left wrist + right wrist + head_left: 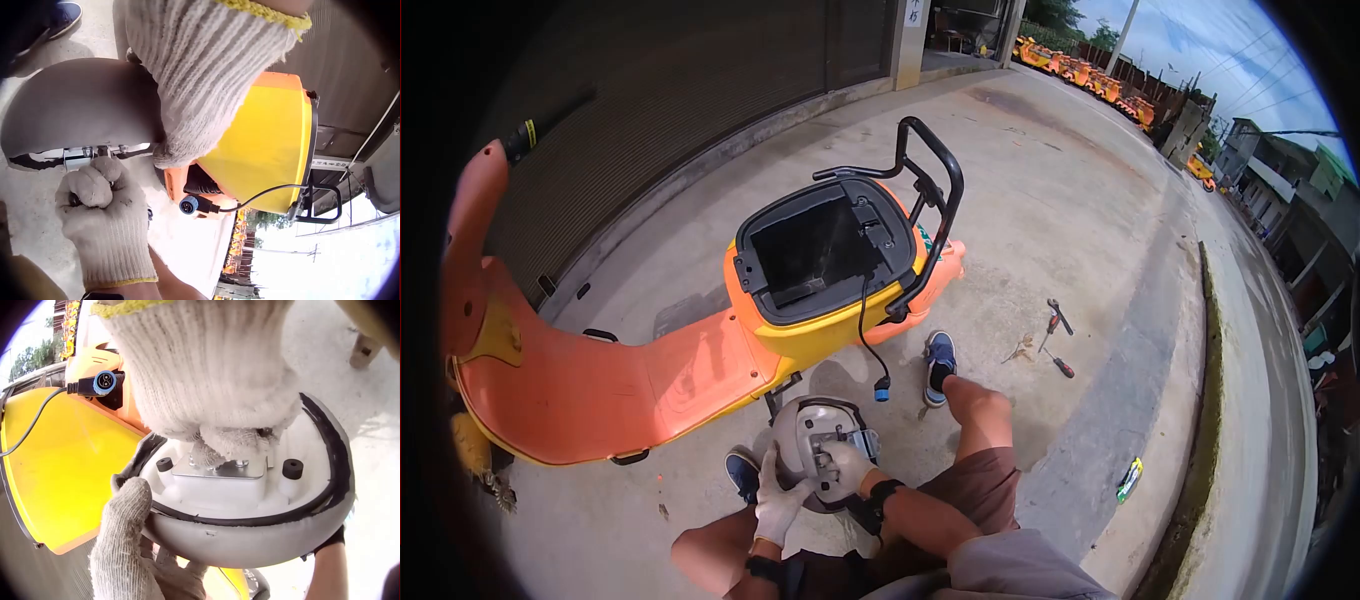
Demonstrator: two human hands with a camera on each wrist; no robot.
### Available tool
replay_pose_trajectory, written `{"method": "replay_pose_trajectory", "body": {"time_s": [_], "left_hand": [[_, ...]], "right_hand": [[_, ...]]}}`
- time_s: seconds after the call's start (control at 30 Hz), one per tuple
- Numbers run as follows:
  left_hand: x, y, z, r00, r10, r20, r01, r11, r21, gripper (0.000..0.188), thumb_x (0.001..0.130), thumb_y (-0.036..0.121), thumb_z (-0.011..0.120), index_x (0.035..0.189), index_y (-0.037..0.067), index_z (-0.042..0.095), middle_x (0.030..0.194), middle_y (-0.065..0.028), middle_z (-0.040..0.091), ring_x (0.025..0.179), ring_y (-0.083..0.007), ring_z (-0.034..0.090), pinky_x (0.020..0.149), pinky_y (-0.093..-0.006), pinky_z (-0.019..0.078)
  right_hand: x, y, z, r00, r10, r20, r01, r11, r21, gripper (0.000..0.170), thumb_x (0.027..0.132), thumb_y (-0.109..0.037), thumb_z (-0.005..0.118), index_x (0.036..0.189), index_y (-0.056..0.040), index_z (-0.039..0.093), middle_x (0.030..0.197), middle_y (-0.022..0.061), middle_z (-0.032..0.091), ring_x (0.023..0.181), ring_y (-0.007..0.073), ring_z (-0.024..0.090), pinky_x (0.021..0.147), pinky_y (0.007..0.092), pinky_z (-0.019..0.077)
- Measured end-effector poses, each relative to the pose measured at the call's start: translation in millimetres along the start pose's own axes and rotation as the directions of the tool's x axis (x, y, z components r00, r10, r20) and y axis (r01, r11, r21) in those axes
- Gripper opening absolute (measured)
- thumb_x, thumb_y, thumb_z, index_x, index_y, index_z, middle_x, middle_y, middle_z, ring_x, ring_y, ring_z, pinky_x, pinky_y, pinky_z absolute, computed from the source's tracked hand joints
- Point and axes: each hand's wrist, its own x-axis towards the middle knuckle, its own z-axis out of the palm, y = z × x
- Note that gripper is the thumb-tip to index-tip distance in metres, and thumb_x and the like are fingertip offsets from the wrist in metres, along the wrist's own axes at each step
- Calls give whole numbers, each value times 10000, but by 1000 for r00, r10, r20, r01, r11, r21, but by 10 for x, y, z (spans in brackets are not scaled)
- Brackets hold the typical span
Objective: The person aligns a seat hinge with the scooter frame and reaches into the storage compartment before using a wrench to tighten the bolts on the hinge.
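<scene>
A grey scooter seat (790, 430) lies upside down between the person's legs, its pale underside facing up. The gloved left hand (777, 508) grips its near left edge; in the right wrist view the thumb (128, 509) lies over the rim and the fingers pass beneath. Bent over a bolted metal plate (253, 470) on the underside is the gloved right hand (846, 468). Its fingers are curled tightly in the left wrist view, and a small dark object (75, 200) pokes out of the fist. I cannot tell what that object is. Black rubber stops (292, 469) flank the plate.
An orange and yellow scooter (690, 370) stands close ahead, its seat opening (815, 250) uncovered. A cable with a blue connector (882, 388) hangs from it. Tools (1055, 322), including a screwdriver (1062, 367), lie on the concrete at right. A green and yellow packet (1130, 480) lies near the kerb.
</scene>
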Motion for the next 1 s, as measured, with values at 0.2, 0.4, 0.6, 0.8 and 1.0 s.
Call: {"method": "replay_pose_trajectory", "body": {"time_s": [0.2,0.4,0.6,0.8,1.0], "left_hand": [[-466,-702,-126,975,-37,-219,-52,921,-385,1089,689,222,884,1559,6,266,1419,-206,544,1212,-264,614,1002,-356,522],[-388,-487,-532,976,-87,-200,23,953,-303,1162,674,246,875,1583,10,190,1433,-217,529,1252,-277,582,1041,-359,494],[-128,-488,-496,990,-86,-115,53,963,-265,1151,697,179,829,1585,-18,123,1474,-243,470,1308,-305,531,1065,-373,475],[122,-627,-411,974,-189,-125,115,887,-448,1132,716,49,778,1612,80,88,1478,-224,444,1250,-335,550,988,-436,526],[407,-895,-15,939,-247,-241,139,910,-392,1127,706,-50,714,1619,106,72,1502,-219,429,1300,-337,517,1084,-416,457]], "right_hand": [[-243,-57,693,985,160,64,-155,985,-71,129,983,-235,543,1006,-109,551,803,65,611,479,106,386,421,283,303],[-408,-1,878,962,251,109,-219,945,-242,101,977,-226,558,999,-130,535,819,81,641,457,82,352,400,264,249],[-150,90,708,969,142,202,-84,959,-270,200,914,-294,594,999,-114,579,804,105,637,492,117,380,429,271,280],[224,62,799,975,76,207,6,929,-369,173,888,-267,585,907,-94,589,636,23,438,461,143,354,412,331,258],[221,-87,535,771,-564,-296,122,587,-800,686,963,-608,421,1044,21,684,1082,328,662,1079,498,620,960,515,497]]}}
